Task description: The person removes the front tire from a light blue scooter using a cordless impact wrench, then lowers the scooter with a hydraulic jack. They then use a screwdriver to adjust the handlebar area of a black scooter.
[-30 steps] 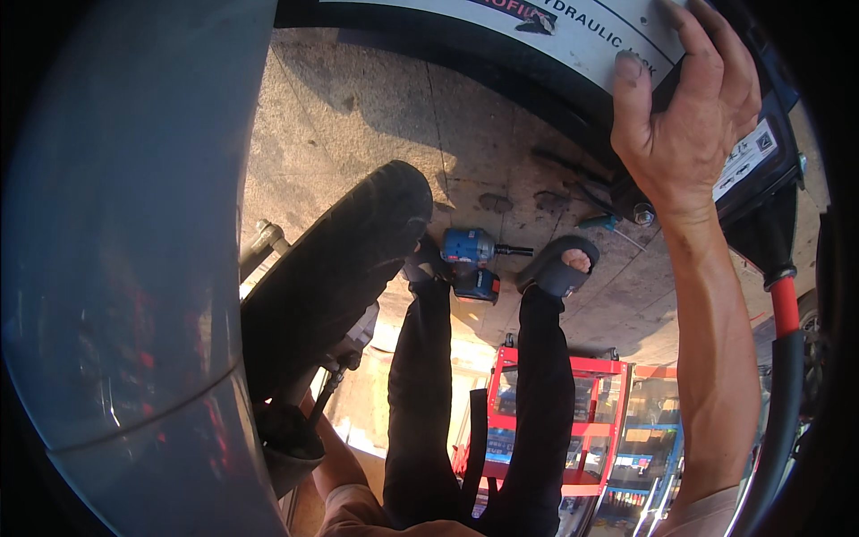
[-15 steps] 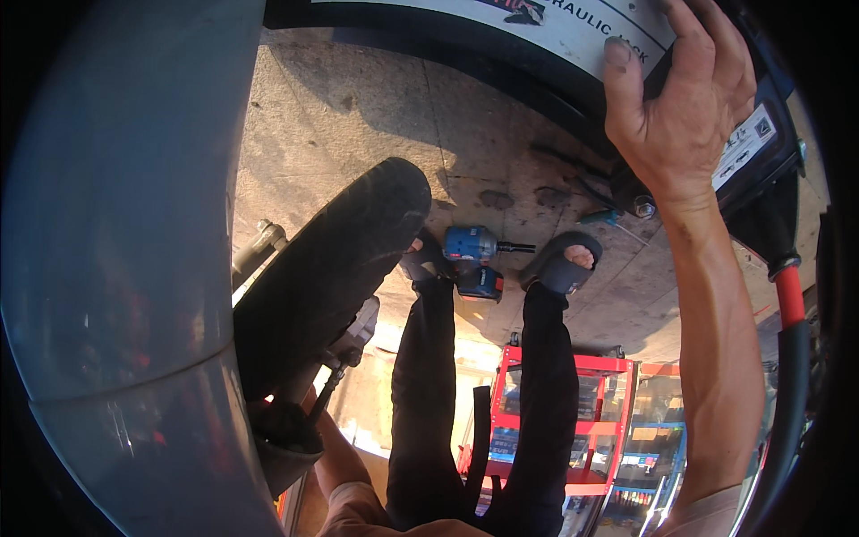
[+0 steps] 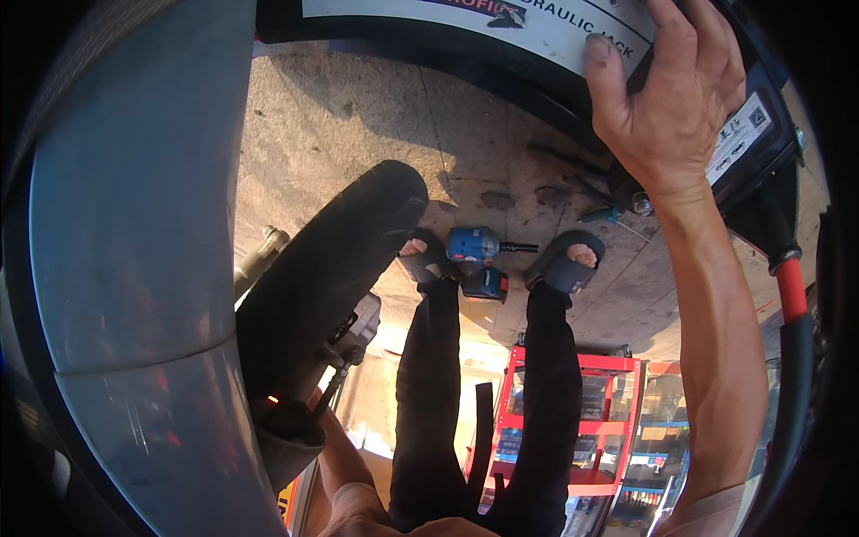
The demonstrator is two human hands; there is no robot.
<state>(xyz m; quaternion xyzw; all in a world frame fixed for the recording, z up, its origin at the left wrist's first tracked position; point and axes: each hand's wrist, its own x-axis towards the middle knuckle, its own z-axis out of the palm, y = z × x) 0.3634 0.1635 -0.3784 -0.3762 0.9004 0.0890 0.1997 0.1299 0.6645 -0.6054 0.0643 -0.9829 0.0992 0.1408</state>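
Right hand (image 3: 671,107) at 2 o'clock: fingers spread, laid unclenched on black floor jack (image 3: 537,40), which spans 12 to 2 o'clock. Left hand hidden, cannot tell its grip; left forearm (image 3: 343,456) at 7 o'clock runs up behind wheel parts (image 3: 291,447). Curved grey panel (image 3: 139,259) at 9 o'clock, black tyre (image 3: 335,237) at 10. On floor (image 3: 349,116) near centre, blue power tool (image 3: 474,244) between sandals (image 3: 564,271). Farther, red rack (image 3: 601,428) at 4 o'clock.

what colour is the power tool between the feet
The power tool is mainly blue with black parts, best seen in the head view.
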